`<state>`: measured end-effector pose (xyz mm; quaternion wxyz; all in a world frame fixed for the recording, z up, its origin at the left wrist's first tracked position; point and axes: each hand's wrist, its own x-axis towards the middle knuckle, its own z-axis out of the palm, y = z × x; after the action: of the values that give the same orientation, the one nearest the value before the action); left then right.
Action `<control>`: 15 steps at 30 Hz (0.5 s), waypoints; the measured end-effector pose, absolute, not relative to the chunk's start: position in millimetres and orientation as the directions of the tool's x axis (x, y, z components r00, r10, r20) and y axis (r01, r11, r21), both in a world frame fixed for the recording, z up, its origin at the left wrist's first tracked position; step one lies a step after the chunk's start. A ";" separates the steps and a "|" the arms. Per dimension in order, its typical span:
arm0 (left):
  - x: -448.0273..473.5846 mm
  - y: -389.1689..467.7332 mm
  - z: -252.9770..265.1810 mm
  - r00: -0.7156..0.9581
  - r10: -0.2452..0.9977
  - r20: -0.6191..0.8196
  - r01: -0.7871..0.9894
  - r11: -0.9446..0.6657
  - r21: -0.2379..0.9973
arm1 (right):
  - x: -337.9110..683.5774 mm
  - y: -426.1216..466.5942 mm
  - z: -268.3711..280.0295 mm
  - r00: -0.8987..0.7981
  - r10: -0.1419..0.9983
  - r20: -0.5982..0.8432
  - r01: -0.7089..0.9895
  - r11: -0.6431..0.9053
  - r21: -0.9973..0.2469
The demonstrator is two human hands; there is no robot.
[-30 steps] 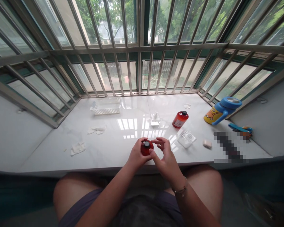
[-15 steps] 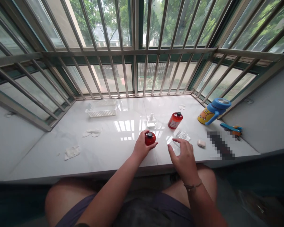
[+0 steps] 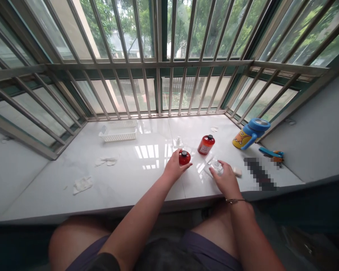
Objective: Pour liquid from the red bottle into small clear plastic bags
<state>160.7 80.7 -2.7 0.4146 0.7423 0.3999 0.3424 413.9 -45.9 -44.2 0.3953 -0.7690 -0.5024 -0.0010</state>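
My left hand (image 3: 175,165) is wrapped round a red bottle (image 3: 184,158) with a black cap, held upright over the white counter. My right hand (image 3: 226,178) has its thumb and fingers around the near and right side of a clear container (image 3: 215,165), whose exact shape is hard to make out. A second red bottle (image 3: 206,145), with a pale label and black cap, stands just beyond that container. Behind the held bottle is another clear container (image 3: 178,142), partly covered by my left hand and the bottle.
A white perforated basket (image 3: 118,136) sits at the back left. Crumpled tissues (image 3: 83,184) lie on the left. To the right are a small pale block (image 3: 237,172), a blue and yellow flask (image 3: 250,133), blue and orange tools (image 3: 272,153) and a blurred-out dark item (image 3: 260,174). Metal bars border the counter's back.
My right hand has moved forward and right onto the clear container and closed around it. My left hand has carried the red bottle slightly forward and right. The camera view has shifted a little.
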 end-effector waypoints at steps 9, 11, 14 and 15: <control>97.9 65.9 -13.4 0.446 0.828 0.340 0.404 -0.525 0.749 | 359.6 -56.2 -58.1 0.470 0.757 0.453 0.767 -0.097 -0.634; 64.6 59.0 -17.5 0.390 0.841 0.376 0.488 -0.535 0.690 | 340.5 -65.6 -62.9 0.432 0.757 0.490 0.778 -0.037 -0.628; 7.5 58.5 -22.1 0.267 0.889 0.372 0.661 -0.450 0.601 | 308.7 -80.9 -68.1 0.339 0.756 0.559 0.786 0.098 -0.610; -12.1 62.5 -22.3 0.226 0.902 0.367 0.698 -0.413 0.585 | 297.9 -85.1 -69.1 0.304 0.756 0.579 0.782 0.149 -0.605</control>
<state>-12.1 62.5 -22.3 0.1500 0.7686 0.5206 0.3402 297.9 -85.1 -69.1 0.4760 -0.6521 -0.5899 -0.0137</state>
